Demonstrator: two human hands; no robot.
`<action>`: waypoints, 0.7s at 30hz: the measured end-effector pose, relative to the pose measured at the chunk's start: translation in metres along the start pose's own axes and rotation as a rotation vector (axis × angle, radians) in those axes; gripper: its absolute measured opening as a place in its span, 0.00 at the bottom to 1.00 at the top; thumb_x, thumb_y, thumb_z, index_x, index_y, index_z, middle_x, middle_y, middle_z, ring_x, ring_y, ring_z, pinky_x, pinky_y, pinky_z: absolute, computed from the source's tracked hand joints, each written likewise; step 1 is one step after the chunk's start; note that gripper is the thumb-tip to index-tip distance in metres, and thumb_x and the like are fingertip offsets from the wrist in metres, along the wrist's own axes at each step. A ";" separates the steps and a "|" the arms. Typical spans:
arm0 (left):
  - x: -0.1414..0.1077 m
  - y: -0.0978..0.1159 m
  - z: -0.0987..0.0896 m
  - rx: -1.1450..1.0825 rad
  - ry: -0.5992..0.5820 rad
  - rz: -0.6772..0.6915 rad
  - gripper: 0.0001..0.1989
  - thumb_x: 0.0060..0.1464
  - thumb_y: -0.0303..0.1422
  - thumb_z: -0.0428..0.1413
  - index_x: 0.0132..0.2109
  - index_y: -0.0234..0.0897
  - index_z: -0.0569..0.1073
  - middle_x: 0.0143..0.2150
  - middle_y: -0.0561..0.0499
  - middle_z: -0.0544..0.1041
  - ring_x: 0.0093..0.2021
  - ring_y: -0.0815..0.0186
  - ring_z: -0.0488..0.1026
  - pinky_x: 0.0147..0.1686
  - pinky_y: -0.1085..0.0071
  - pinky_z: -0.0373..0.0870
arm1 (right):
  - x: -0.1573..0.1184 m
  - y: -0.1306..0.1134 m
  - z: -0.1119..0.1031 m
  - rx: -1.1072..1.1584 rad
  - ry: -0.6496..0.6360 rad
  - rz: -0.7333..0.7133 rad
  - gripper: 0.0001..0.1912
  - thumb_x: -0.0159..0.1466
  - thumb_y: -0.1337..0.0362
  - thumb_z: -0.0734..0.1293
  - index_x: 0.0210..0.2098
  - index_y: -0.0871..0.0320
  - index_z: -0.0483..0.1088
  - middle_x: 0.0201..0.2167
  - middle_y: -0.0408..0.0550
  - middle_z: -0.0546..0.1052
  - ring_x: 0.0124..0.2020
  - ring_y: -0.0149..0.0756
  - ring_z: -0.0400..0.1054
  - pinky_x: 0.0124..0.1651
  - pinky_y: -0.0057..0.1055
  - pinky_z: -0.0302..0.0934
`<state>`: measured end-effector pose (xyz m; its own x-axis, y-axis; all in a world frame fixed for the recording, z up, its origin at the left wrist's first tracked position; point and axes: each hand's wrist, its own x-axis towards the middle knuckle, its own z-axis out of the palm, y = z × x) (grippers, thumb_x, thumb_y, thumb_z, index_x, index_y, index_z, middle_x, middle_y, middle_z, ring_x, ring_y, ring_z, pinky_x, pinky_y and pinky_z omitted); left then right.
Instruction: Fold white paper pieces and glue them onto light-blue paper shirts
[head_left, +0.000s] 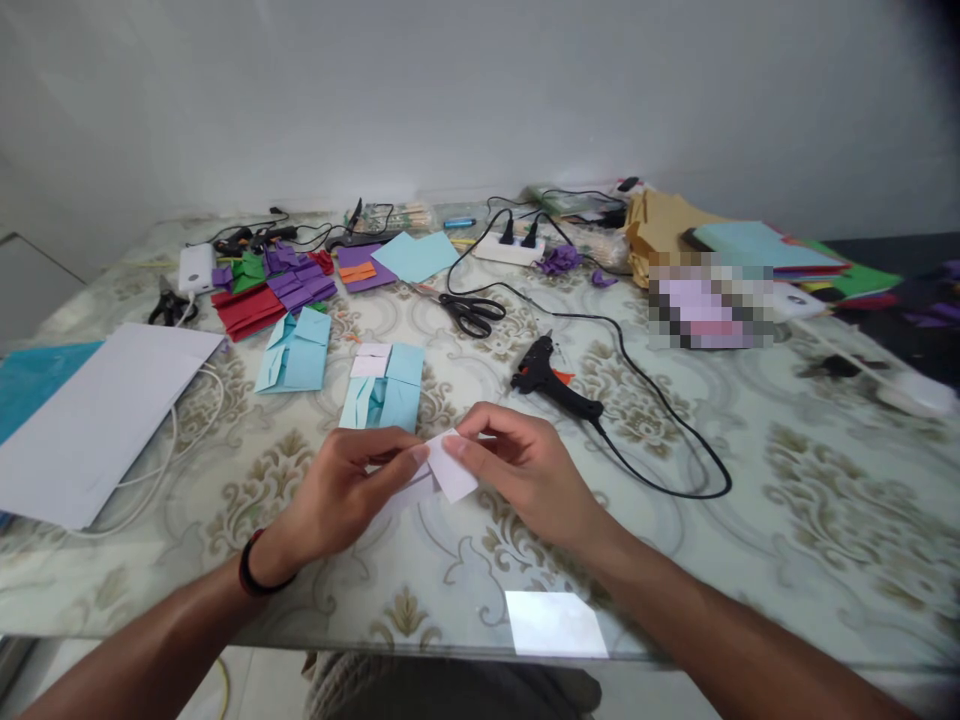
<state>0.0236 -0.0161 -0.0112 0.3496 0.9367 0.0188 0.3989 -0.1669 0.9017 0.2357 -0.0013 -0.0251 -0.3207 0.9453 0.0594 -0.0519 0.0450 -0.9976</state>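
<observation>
Between both hands, above the front middle of the table, is a small piece of white paper (456, 478), bent or folded. My left hand (360, 485) pinches its left part between thumb and fingers. My right hand (517, 465) grips the upper right part, thumb on top. Just behind the hands lies a folded light blue paper piece (401, 375) with a white flap, and a second folded light blue paper piece (296, 352) sits to its left. Near the front edge rests a white paper piece (556, 624), brightly lit.
A black glue gun (559, 380) with its looping cord lies right of centre. Behind are black-handled scissors (474, 313) and a white power strip (510, 247). White sheets (112, 420) lie at left, folded purple papers (300, 280) at back left, coloured papers (765, 248) at back right.
</observation>
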 end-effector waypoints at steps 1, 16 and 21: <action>0.000 0.000 0.000 0.003 0.004 0.005 0.15 0.69 0.38 0.56 0.37 0.35 0.82 0.28 0.54 0.77 0.28 0.72 0.66 0.26 0.77 0.62 | 0.000 0.000 0.000 -0.012 -0.003 -0.002 0.14 0.66 0.55 0.74 0.29 0.56 0.72 0.24 0.39 0.71 0.26 0.29 0.63 0.29 0.27 0.59; 0.002 -0.004 -0.003 0.061 0.050 0.288 0.11 0.68 0.26 0.58 0.53 0.43 0.81 0.42 0.53 0.82 0.39 0.71 0.78 0.42 0.75 0.74 | 0.000 0.002 -0.001 -0.422 0.031 -0.385 0.07 0.69 0.68 0.71 0.33 0.57 0.74 0.28 0.42 0.75 0.29 0.30 0.69 0.33 0.26 0.63; 0.002 -0.006 -0.007 -0.036 -0.040 0.155 0.12 0.70 0.30 0.57 0.55 0.47 0.80 0.44 0.53 0.81 0.42 0.69 0.77 0.40 0.73 0.72 | 0.000 0.003 -0.001 -0.449 0.039 -0.416 0.07 0.68 0.69 0.71 0.33 0.59 0.75 0.28 0.44 0.76 0.30 0.30 0.70 0.33 0.26 0.63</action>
<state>0.0163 -0.0111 -0.0138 0.4383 0.8874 0.1427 0.3074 -0.2972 0.9040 0.2366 -0.0011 -0.0283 -0.3239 0.8301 0.4540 0.2407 0.5363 -0.8090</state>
